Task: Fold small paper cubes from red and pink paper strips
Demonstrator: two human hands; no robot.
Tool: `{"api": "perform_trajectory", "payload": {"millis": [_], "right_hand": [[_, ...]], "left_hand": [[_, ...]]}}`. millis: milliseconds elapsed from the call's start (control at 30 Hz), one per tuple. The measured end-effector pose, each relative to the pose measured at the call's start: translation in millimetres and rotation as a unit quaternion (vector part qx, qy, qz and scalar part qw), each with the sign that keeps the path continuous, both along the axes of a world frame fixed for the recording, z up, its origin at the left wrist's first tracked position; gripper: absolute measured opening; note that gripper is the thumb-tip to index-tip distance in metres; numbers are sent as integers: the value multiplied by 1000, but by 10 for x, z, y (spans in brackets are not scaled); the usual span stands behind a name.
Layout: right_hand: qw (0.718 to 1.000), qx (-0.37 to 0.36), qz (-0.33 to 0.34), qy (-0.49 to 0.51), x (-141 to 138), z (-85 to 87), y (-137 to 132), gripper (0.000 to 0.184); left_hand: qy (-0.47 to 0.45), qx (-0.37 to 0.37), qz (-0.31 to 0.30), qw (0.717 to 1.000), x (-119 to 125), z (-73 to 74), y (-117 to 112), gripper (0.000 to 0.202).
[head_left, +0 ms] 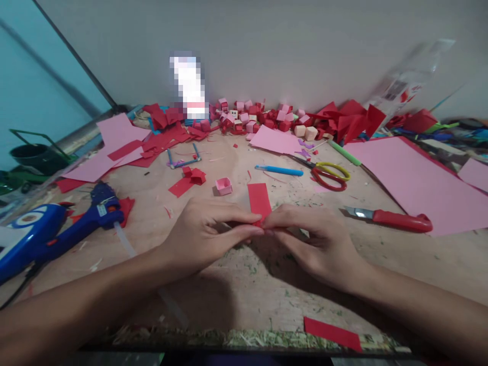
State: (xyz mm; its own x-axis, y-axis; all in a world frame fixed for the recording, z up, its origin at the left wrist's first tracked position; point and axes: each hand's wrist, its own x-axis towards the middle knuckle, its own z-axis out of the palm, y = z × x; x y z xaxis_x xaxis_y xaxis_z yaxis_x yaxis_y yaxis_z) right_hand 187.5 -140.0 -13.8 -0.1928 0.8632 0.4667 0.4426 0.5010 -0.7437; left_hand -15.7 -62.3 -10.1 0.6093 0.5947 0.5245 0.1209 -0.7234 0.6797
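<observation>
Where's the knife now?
In the head view, the red-handled knife lies right of the right hand, its handle end at the near corner of the large pink sheet.

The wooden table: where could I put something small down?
Bare-looking: the tabletop between the red-handled knife and right forearm; also the scrap-speckled patch between that and the left forearm. Crowded: the back, with paper cubes, and the left side around the blue glue gun.

Fingers [238, 213] hide the red strip's [260, 199] near end.
</observation>
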Motion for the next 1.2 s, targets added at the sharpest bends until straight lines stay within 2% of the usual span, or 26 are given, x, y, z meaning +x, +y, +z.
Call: {"api": "perform_trajectory", "payload": {"millis": [233, 400, 633, 733, 833, 1033, 1100, 1200], "right_hand": [[999, -2, -39, -31, -15, 38, -17, 15], [996, 21, -69, -57, -5, 47, -23, 12], [995, 27, -66, -65, -17, 50, -46, 12], [997, 20, -55, -58, -26, 49, -66, 12], [997, 25, -56, -54, -31, 43, -62, 13], [995, 42, -80, -48, -30, 37, -21, 12], [994, 44, -92, -45, -31, 41, -19, 12], [993, 36, -101, -43, -37, 44, -25, 12]], "left_hand": [[-2, 48, -9, 999, 13, 12, -22, 10], [-6, 36, -20, 999, 11, -39, -23, 16], [-5, 11, -36, 999, 7, -43, -13, 16], [-10, -28, -26, 999, 15, -21, -32, 16], [-30, -101, -24, 994, 45, 0, -53, 17], [-25, -304, -55, 951, 61, 51, -26, 18], [-18, -336, -68, 939, 54, 59, -10, 17], [-34, -344, -61, 936, 57, 54, -15, 17]]}}
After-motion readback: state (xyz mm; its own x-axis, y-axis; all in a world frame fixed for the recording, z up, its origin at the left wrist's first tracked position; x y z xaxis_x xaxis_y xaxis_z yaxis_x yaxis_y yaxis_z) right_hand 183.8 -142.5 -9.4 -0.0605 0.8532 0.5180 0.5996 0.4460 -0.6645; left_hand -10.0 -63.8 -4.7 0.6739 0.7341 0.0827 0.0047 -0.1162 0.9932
